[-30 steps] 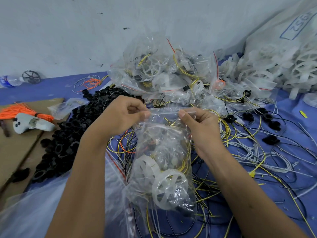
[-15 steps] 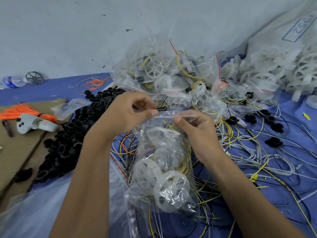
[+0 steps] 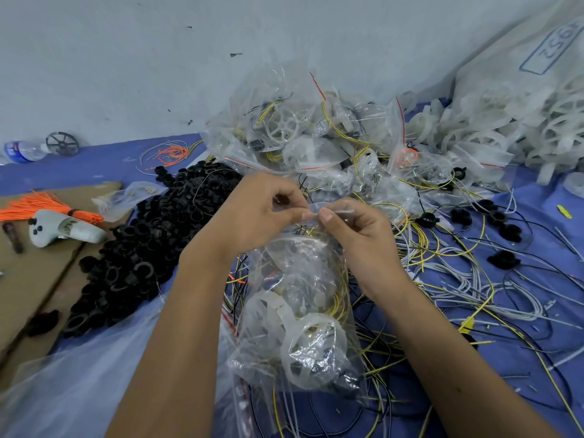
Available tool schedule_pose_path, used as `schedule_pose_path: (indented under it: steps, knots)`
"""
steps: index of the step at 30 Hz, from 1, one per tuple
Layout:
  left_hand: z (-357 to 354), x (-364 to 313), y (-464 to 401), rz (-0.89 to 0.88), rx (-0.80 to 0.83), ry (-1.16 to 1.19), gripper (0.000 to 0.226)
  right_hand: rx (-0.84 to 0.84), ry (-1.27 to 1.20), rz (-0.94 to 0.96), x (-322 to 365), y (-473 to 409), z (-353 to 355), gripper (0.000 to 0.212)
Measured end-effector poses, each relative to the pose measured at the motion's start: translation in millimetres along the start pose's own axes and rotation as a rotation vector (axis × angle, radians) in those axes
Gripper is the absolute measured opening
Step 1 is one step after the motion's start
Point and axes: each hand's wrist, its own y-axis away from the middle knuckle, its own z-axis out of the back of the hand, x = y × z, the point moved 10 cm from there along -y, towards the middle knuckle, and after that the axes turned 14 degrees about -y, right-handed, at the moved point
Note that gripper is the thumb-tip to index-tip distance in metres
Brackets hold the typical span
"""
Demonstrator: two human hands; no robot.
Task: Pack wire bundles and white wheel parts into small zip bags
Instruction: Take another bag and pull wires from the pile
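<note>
Zip bag [image 3: 297, 311] is hanging at frame centre, held up by its top strip, body drooping toward the lower middle. Inside it: two white wheel parts [image 3: 303, 343] sitting low in the bag, yellow wire bundle [image 3: 339, 306] curling along the bag's right side, some small dark bits at the bottom, too unclear to name.

Left hand [image 3: 256, 216] is pinching the top strip from the left, thumb and forefinger pressed together on the plastic, other fingers curled in. Right hand [image 3: 360, 229] is pinching the same strip from the right, thumb tip nearly touching the left thumb tip. Both forearms are coming up from the bottom edge and converging at the bag's mouth, wrists bent slightly inward.

Cannot tell whether the zip is sealed under the fingers.

Around it: filled bags are piling up [image 3: 316, 143] just above the hands, loose wires [image 3: 474, 279] are sprawling over the blue floor cover [image 3: 94, 169] at right. Black ring parts [image 3: 151, 235] are heaped left of the left forearm. More white wheels [image 3: 537, 121] are stacked in the upper right. Orange cable ties [image 3: 41, 205] and a white controller [image 3: 63, 230] are lying on cardboard [image 3: 31, 279] at the left edge. A bottle [image 3: 23, 150] is lying far left by the wall.
</note>
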Motion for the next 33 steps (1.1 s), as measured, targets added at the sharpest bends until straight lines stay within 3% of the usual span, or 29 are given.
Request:
schedule_pose_path:
  steps: [17, 33]
  knots:
    - [-0.5, 36.8, 7.3, 0.104, 0.019, 0.038, 0.014, -0.065, -0.005, -0.067, -3.0, 1.1, 6.4, 0.013]
    - [5.7, 59.1, 13.9, 0.178, -0.021, 0.183, 0.006, -0.111, -0.018, -0.075, -0.2, -0.4, 15.1, 0.022]
